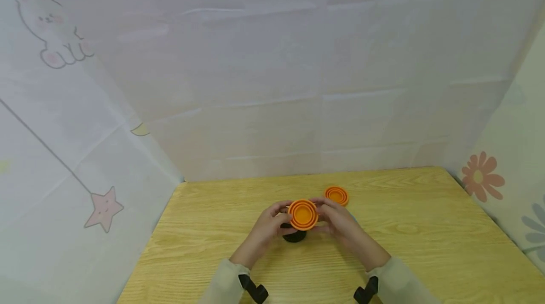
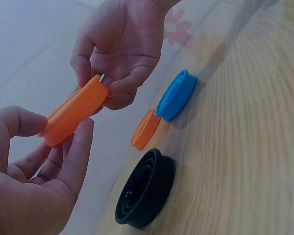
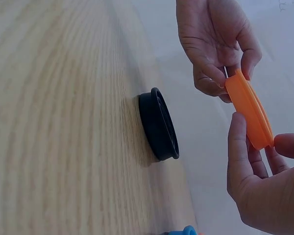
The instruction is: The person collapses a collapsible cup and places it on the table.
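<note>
Both hands hold a flattened orange collapsible cup (image 1: 303, 214) between them, raised over the table, its concentric rings facing the head camera. My left hand (image 1: 270, 223) pinches one side of its rim between thumb and fingers. On the opposite side, my right hand (image 1: 338, 221) grips the edge the same way, as the right wrist view shows with the fingers (image 3: 239, 142) along the cup's wall. Below the held cup a black collapsed cup (image 2: 146, 190) lies on the table, partly covered by the hands and orange cup in the head view.
A second orange collapsed cup (image 1: 336, 195) lies beyond my right hand. Beside it is a blue collapsed cup (image 2: 176, 95), mostly hidden behind that hand in the head view. The wood-grain table (image 1: 204, 219) ends at a pale printed sheet (image 1: 272, 82) hung behind it.
</note>
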`<state>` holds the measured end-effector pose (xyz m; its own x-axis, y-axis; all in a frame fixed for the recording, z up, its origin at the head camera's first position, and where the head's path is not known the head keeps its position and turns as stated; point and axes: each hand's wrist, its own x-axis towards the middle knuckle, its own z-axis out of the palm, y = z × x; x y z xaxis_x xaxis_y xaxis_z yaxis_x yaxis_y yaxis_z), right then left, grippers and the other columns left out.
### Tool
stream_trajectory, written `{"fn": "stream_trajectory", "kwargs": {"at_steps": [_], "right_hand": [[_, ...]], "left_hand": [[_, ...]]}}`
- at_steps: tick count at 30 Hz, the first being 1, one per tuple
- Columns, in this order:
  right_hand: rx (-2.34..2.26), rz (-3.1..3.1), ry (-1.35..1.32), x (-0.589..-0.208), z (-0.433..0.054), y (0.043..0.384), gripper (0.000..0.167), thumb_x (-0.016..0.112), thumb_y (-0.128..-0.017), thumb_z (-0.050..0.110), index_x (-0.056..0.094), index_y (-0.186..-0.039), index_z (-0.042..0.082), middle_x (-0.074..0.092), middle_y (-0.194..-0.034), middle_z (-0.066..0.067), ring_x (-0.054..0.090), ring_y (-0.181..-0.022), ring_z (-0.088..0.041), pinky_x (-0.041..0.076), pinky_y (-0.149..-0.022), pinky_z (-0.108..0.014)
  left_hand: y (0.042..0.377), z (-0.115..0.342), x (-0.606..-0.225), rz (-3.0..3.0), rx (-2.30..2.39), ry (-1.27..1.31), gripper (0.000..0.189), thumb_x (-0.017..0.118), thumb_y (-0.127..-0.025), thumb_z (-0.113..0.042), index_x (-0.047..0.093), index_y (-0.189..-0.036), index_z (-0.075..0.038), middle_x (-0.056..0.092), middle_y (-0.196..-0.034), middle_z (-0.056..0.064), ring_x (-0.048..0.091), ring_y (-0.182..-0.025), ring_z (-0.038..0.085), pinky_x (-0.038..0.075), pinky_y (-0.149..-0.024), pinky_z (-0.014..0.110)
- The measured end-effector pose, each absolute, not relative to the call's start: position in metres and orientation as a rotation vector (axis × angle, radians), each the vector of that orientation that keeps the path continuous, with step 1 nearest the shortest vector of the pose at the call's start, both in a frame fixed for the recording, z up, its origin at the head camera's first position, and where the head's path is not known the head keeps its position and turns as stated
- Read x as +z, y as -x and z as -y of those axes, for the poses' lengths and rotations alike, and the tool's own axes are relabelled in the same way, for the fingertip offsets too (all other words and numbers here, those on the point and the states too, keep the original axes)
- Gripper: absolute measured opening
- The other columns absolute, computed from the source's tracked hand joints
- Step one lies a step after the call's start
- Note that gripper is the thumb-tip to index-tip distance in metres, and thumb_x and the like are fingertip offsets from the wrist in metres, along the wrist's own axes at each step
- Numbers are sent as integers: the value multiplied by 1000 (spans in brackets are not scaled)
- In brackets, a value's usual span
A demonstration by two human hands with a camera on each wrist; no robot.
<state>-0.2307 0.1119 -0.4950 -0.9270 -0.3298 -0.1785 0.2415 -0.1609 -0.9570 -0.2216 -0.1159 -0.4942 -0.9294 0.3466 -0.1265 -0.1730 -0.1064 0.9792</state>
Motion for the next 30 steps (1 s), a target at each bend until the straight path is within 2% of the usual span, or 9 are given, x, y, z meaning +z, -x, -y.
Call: {"fn": "stream_trajectory", "kwargs": {"at_steps": [10,17,20,27,30], "right_hand": [[-2121,-1782,-8,-499,-104,258,37,54,-102,15,56,-138,7,59,-128,-14,65,-100,-27,51,-98,-60],[-2111,-1797,-76,-502,-98,278,36,57,-100,16,60,-135,9,60,-126,-15,66,-96,-28,58,-90,-50],[-2103,-1805,-104,-502,-95,285,36,56,-100,15,61,-135,8,59,-125,-16,66,-95,-29,59,-88,-49],[-2079,-1822,-163,-509,-86,301,36,54,-99,12,62,-134,8,58,-124,-18,65,-94,-30,61,-83,-45],[-2075,-1820,-172,-512,-82,306,37,54,-99,11,62,-135,7,57,-124,-18,65,-94,-30,60,-84,-46]], "left_hand": [[252,120,-500,-1834,2086,-131,44,59,-100,-10,51,-142,-1,54,-119,15,65,-104,25,59,-90,42],[273,122,-504,-1832,2054,-89,47,58,-101,-11,46,-145,0,56,-126,17,67,-102,25,58,-92,43],[281,124,-507,-1844,2039,-65,47,58,-100,-11,47,-145,-1,57,-130,19,66,-103,25,57,-94,46],[298,131,-517,-1852,2023,-34,47,59,-98,-11,50,-143,-1,60,-127,20,65,-103,24,59,-90,42],[302,133,-520,-1865,2012,-27,48,58,-98,-10,49,-144,1,60,-127,20,65,-104,25,58,-92,43]]}}
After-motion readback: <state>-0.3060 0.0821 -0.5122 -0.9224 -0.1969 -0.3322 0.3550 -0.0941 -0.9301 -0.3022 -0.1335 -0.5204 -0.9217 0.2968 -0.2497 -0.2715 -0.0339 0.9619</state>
